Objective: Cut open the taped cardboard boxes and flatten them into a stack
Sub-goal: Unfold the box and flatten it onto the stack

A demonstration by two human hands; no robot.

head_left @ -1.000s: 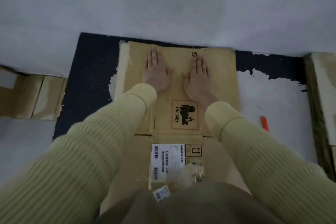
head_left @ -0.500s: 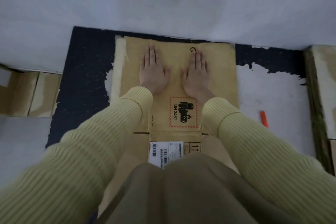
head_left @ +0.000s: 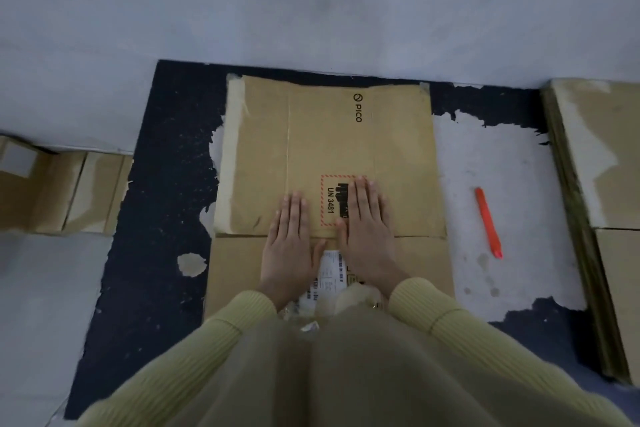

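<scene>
Your flattened box (head_left: 329, 149) lies on the dark mat (head_left: 166, 218) straight ahead of you, its long side running from 12 to 6 o'clock, and both palms are down on its near end. Your left hand (head_left: 289, 246) and right hand (head_left: 369, 236) lie side by side, fingers straight and close together and pointing to 12. They grip nothing. They sit across the crease where the upper panel meets the near flap, probably because that fold is the part most likely to spring back up, so your weight goes there. The right fingers cover part of the red-bordered hazard label (head_left: 329, 201), and the white shipping label (head_left: 330, 270) shows between your wrists. A pale strip of tape (head_left: 232, 149) runs down the box's 9 o'clock edge, lying flat with the panel. The orange cutter (head_left: 487, 222) rests on the worn pale patch at 3 o'clock, well apart from your hands. That suggests the cutting on this box is finished and the blade has been put safely out of the way. Farther out at 3 o'clock lies the stack of flattened boxes (head_left: 595, 166), where this one likely belongs once it lies flat. More cardboard (head_left: 62, 194) sits at 9 o'clock. I cannot tell whether it has been cut open.
</scene>
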